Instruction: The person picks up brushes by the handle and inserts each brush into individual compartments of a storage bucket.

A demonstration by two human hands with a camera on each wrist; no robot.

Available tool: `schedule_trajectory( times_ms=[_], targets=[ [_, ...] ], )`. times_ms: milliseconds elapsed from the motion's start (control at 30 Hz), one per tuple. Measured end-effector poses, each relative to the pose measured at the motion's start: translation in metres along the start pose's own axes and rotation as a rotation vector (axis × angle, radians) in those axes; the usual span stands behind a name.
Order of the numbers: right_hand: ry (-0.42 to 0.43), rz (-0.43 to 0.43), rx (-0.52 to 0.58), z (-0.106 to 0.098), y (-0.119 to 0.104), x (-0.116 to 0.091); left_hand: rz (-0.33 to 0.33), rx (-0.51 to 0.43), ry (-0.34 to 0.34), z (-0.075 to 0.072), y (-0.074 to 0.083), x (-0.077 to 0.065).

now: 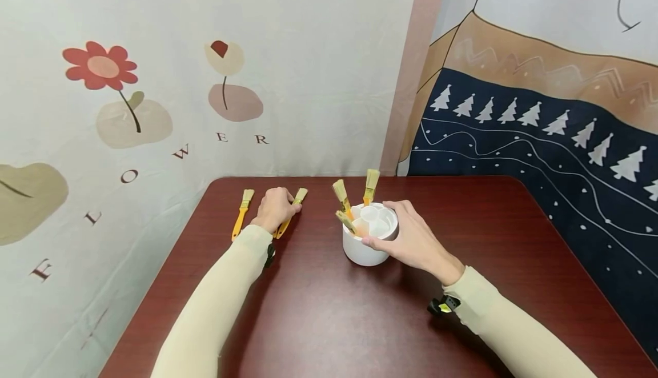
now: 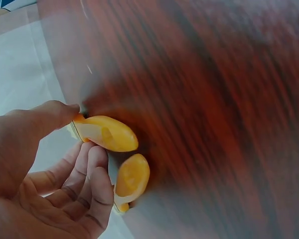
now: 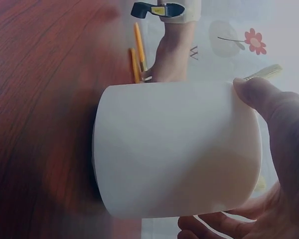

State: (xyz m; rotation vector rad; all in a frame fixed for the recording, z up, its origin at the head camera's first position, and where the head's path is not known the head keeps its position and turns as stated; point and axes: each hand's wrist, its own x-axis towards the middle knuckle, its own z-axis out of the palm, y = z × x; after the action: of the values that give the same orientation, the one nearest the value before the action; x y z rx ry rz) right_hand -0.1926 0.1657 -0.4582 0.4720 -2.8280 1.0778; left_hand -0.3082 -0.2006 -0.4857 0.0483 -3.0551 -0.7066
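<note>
My left hand pinches a paintbrush by its yellow handle, between thumb and fingers. A second yellow-handled paintbrush lies right beside it, mostly hidden behind the hand in the head view. Farther left on the table lies another paintbrush, with pale bristles. My right hand grips a white round pot by its rim, thumb in front and fingers behind. Inside the pot are white dividers. Three paintbrushes stand in it, bristles up: one upright, one leaning and one tilted low.
The dark red wooden table fills the lower view. Behind it hangs a pale cloth printed with flowers and letters. To the right a dark blue printed cloth with white trees hangs past the table's edge.
</note>
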Motion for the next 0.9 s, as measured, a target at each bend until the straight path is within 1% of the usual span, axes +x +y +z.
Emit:
schedule_trajectory(
  times_ms=[167,267,400,667,767,900],
  targets=[
    [0.022,-0.007,0.002,0.003,0.001,0.0,0.002,-0.026,0.004,0.0,0.003,-0.004],
    [0.022,-0.003,0.022,0.005,-0.001,0.0,-0.002,-0.039,0.008,0.0,0.005,-0.006],
    [0.017,0.014,0.044,0.004,-0.004,-0.001,0.012,-0.071,0.029,-0.002,0.009,-0.008],
    [0.031,0.011,0.014,0.004,-0.005,-0.001,0.04,-0.147,0.049,-0.005,0.015,-0.013],
    [0.017,0.013,-0.004,0.005,-0.005,-0.002,0.06,-0.164,0.069,-0.005,0.017,-0.017],
    [-0.002,0.025,-0.018,0.004,-0.004,-0.003,0.098,-0.177,0.113,-0.006,0.022,-0.023]
  ],
)
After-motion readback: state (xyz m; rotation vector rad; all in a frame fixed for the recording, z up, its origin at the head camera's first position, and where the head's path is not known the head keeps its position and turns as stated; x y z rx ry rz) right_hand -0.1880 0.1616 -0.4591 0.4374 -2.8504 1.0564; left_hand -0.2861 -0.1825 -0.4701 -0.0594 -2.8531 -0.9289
